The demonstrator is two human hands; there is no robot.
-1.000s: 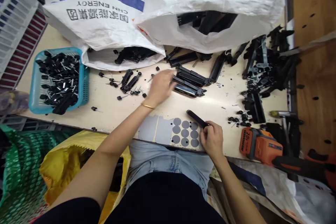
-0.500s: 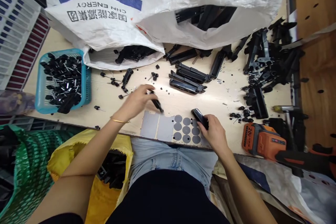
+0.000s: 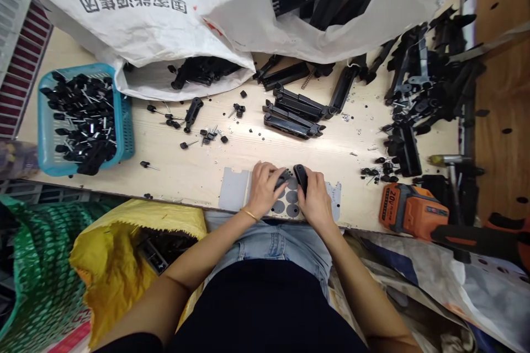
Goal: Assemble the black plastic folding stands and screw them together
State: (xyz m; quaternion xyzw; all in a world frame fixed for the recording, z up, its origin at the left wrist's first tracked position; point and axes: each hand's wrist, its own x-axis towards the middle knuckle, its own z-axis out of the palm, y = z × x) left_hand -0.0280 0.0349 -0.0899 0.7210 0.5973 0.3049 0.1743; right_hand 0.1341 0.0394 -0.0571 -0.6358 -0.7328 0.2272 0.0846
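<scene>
My left hand (image 3: 263, 187) is closed on a small black plastic part (image 3: 284, 177), its fingers curled over the near edge of the table. Close beside it, my right hand (image 3: 318, 198) grips a longer black plastic housing (image 3: 301, 177) with a rounded end. The two parts are held side by side with a narrow gap between them. Under the hands lie grey round pads (image 3: 292, 210) and a flat grey sheet (image 3: 232, 188), partly covered. Beyond the hands, several long black assemblies (image 3: 292, 126) rest together on the table.
A blue basket (image 3: 127, 127) of black-capped screws stands at the left. White woven sacks (image 3: 157, 33) with black parts lie along the back. Black parts (image 3: 408, 149) are piled at the right, near a hammer (image 3: 453, 176) and an orange power tool (image 3: 408, 212). Loose screws (image 3: 209, 135) are scattered mid-left.
My left hand has moved right with its black part, to beside my right hand. My right hand has shifted left with the housing. The view has tilted slightly.
</scene>
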